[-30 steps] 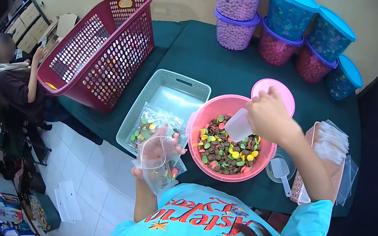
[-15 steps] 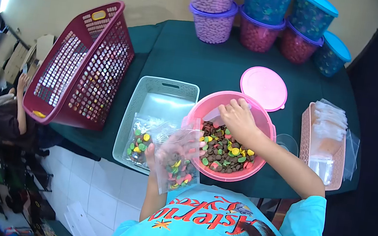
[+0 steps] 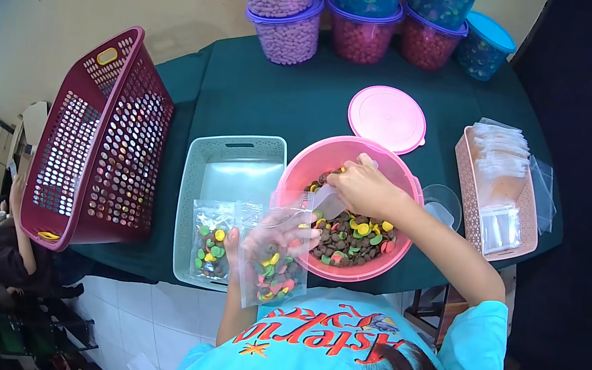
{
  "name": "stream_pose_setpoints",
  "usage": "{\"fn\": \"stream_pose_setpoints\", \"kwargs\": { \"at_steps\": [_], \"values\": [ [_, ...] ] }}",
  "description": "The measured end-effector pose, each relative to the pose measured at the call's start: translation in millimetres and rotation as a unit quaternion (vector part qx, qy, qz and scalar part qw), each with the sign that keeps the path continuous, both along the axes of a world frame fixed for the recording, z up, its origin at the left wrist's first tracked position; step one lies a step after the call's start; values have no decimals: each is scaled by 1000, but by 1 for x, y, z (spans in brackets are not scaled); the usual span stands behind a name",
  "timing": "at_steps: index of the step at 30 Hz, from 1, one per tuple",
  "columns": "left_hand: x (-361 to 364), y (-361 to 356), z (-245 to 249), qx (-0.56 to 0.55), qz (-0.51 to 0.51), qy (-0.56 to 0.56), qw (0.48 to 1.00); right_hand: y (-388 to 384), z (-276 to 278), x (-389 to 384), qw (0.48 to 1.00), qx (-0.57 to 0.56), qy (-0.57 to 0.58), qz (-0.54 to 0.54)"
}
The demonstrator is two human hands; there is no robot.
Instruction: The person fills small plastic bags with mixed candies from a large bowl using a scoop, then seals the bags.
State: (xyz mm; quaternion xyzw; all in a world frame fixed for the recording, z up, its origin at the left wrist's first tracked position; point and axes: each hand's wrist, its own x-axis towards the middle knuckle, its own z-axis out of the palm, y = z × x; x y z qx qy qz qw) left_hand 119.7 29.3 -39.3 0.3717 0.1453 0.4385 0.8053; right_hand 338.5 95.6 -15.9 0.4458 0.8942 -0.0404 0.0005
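Observation:
My left hand (image 3: 233, 246) grips a clear plastic pouch (image 3: 274, 276), its fingers showing through the film. Brown, green, yellow and pink candy discs fill the pouch's lower part. A translucent scoop (image 3: 328, 203) is in my right hand (image 3: 362, 185), whose fingers are closed around its handle. That hand is inside a round pink tub (image 3: 299, 163), just above a heap of the same mixed discs (image 3: 352, 244). The pouch's top edge overlaps the tub's left side in this view. Another filled pouch (image 3: 210, 249) lies in a pale green tray (image 3: 194, 171) to the left.
A tall maroon basket (image 3: 108, 151) stands at the left, with a person (image 3: 4, 242) beyond it. Behind the tub lies a pink lid (image 3: 387, 118); stacked lidded tubs (image 3: 362, 39) line the wall. A pink basket (image 3: 464, 174) of plastic pouches (image 3: 501, 149) sits right, near a clear bowl (image 3: 443, 204).
The scoop has come down closer to the discs with my right hand, which moved slightly left and toward me. My left hand still holds the pouch. The camera view has shifted and turned.

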Motion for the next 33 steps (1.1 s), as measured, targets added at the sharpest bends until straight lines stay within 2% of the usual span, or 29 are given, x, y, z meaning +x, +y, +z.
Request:
{"fn": "stream_pose_setpoints", "kwargs": {
  "at_steps": [5, 7, 8, 10, 14, 16, 18, 19, 22, 23, 24, 25, 26, 28, 29, 30, 32, 33],
  "values": [
    [0, -1, 1, 14, 8, 8, 1000, 4, 3, 9, 996, -78, 46, -7],
    [0, -3, -3, 16, 16, -7, 1000, 3, 7, 12, 980, -190, 53, 10],
    [0, -5, -5, 7, 18, -29, 999, 3, 9, 15, 981, -189, 50, 17],
    [2, -6, -5, 4, 32, -55, 998, 5, 14, 19, 962, -266, 52, 41],
    [3, -13, 2, 4, 60, -47, 997, -1, 14, 20, 942, -325, 19, 76],
    [3, -21, 1, -14, 88, -37, 995, 3, 12, 28, 943, -315, 41, 96],
    [6, -27, -1, 0, 79, -144, 986, 12, 12, 33, 926, -368, 25, 84],
    [13, -34, 9, -22, 125, -145, 981, 14, 17, 34, 922, -379, 28, 69],
    [15, -41, 14, -37, 134, -122, 983, 24, 31, 34, 926, -357, -12, 124],
    [16, -44, 17, -36, 142, -122, 982, 26, 33, 37, 927, -347, 54, 131],
    [18, -46, 19, -44, 153, -77, 984, 28, 35, 40, 926, -348, 52, 138],
    [20, -48, 20, -53, 163, -31, 985, 31, 38, 43, 928, -322, 125, 138],
    [23, -50, 20, -53, 168, -31, 984, 34, 42, 44, 925, -295, 199, 137],
    [28, -51, 19, -74, 147, -110, 980, 38, 62, 44, 929, -288, 200, 120],
    [31, -53, 29, -65, 161, -24, 985, 40, 74, 44, 933, -281, 202, 100],
    [34, -53, 29, -64, 161, -23, 985, 41, 85, 44, 933, -279, 203, 101],
    [43, -51, 27, -78, 106, -162, 978, 41, 106, 42, 966, -47, 205, 147],
    [46, -51, 28, -98, 94, -180, 974, 43, 117, 41, 970, -23, 199, 137]
  ]
}}
